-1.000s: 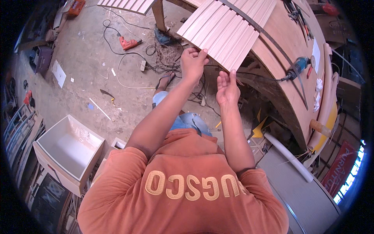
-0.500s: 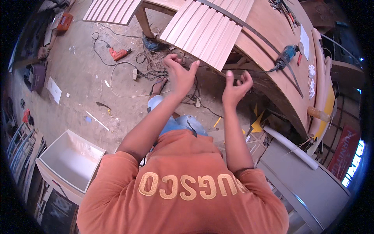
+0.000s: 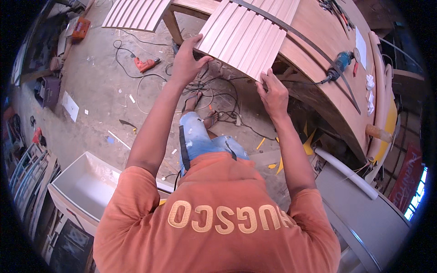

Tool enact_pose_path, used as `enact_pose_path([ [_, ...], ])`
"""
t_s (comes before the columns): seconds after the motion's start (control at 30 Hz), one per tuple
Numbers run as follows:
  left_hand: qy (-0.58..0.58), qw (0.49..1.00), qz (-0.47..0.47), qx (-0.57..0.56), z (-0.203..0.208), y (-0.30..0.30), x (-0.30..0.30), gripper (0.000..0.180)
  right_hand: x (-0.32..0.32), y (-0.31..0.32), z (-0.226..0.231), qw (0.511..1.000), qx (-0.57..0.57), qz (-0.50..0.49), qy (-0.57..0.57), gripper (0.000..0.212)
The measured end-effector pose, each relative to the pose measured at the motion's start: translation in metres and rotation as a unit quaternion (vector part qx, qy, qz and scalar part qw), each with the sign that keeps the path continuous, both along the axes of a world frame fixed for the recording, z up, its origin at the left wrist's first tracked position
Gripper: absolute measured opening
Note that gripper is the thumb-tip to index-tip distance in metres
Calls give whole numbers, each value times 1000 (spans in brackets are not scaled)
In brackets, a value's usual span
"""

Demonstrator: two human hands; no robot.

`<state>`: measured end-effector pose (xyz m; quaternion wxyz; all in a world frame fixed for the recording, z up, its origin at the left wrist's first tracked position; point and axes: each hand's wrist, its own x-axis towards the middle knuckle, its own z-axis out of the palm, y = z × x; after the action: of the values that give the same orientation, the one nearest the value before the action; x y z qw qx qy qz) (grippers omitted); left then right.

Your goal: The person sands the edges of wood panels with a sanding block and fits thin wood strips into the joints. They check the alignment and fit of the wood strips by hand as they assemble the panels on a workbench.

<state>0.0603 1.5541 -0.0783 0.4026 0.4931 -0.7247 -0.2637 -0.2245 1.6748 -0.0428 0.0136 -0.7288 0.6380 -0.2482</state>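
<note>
A pale fluted wood panel [image 3: 243, 38] lies on the workbench, its near end sticking out past the bench edge. My left hand [image 3: 187, 63] is at the panel's near left corner, fingers on the side edge and thumb spread along the near edge. At the near right corner, my right hand [image 3: 274, 94] has its thumb and fingers closed on the panel's edge. Across the panel runs a long dark flat strip [image 3: 302, 37]. The undersides of the panel's corners are hidden.
A second fluted panel [image 3: 135, 14] juts out at the upper left. On the bench [image 3: 314, 25] lie a teal angle grinder [image 3: 342, 61] and hand tools [image 3: 336, 10]. An orange drill [image 3: 144, 64] and tangled cables [image 3: 232, 93] lie on the floor. A white open box [image 3: 86, 182] stands at left.
Both hands have risen from in front of the panel to its near corners and now touch it. The left moved up and left, spreading away from the right. The view has shifted slightly.
</note>
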Motion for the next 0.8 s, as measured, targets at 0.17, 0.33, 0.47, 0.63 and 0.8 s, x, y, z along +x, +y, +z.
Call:
enact_pose_path([
  [0.17, 111, 987, 89, 79, 8, 26, -23, 94, 4, 1, 0, 999, 21, -34, -21, 31],
  [0.33, 448, 781, 107, 422, -2, 59, -81, 68, 9, 1, 5, 999, -3, -46, -10, 32],
  [0.47, 542, 724, 104, 414, -4, 67, -107, 33, 13, 0, 3, 998, -26, -61, 3, 35],
  [0.63, 502, 755, 152, 394, 7, 72, -118, 30, 16, -2, 0, 998, -21, -64, 13, 34],
  [0.8, 486, 764, 150, 397, 3, 70, -125, 32, 18, -4, 3, 997, -36, -56, 45, 36],
])
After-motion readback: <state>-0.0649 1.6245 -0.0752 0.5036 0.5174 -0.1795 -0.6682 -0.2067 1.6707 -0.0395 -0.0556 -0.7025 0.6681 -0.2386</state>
